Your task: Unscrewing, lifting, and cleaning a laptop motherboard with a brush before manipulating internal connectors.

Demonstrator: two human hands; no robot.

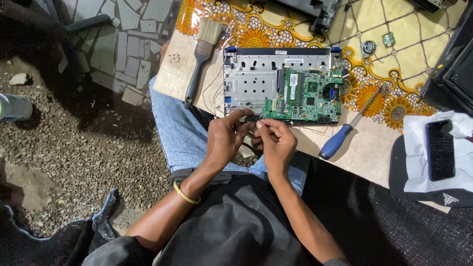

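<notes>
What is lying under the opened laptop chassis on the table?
Under the opened laptop chassis lie a pale wooden board and a yellow flowered cloth. Where the two meet beneath it is covered. Both hands, left hand and right hand, cover its near edge.

head cam | looks steeply down | close over lap and board [170, 74]

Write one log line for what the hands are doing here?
left hand: pinching small black part | right hand: touching it | beside: opened laptop

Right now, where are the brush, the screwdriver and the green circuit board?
Brush [202, 51]: head view, on its metal band.
Screwdriver [337, 140]: head view, on its blue handle.
Circuit board [308, 98]: head view, on its middle.
</notes>
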